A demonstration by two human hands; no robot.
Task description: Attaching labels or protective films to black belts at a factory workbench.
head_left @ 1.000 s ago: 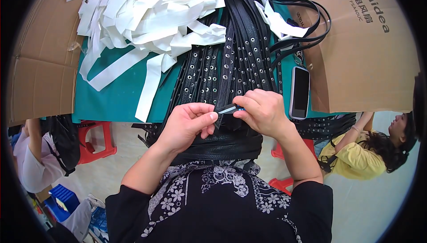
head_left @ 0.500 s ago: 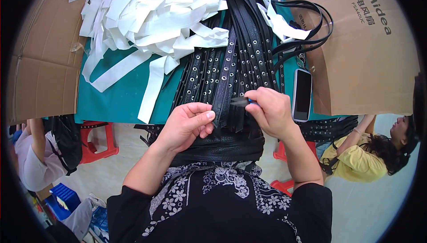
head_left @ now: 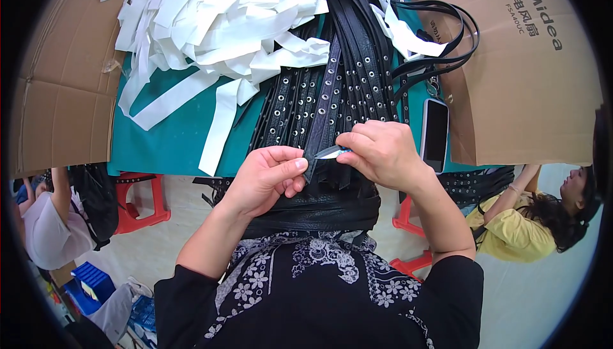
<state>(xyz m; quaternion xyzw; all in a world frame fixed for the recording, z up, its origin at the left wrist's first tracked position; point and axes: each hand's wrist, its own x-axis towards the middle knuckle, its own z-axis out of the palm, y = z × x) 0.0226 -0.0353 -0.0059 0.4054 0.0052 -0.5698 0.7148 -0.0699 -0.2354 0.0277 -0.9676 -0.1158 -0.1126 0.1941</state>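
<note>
My left hand (head_left: 269,173) pinches the near end of a black belt strap (head_left: 321,119) between thumb and fingers. Silver eyelets run along the strap, which stretches away over the table. In my right hand (head_left: 386,157) are small snips (head_left: 328,152) with pale metal blades and a bit of blue at the grip. Their tips point left and reach the strap end beside my left thumb. Whether the blades touch the strap I cannot tell. Many more black eyelet straps (head_left: 364,81) lie side by side beyond my hands, and others are bunched across my lap (head_left: 306,215).
A heap of white strips (head_left: 211,23) covers the far left of the green table (head_left: 153,148). A phone (head_left: 435,135) lies at the right, near looped black cords (head_left: 469,36). Cardboard boxes (head_left: 523,93) flank both sides. Red stools (head_left: 150,205) and people (head_left: 517,224) are nearby.
My right hand has moved left, bringing the snips up to the strap end; their blades now show more brightly. My left hand keeps its pinch in nearly the same place.
</note>
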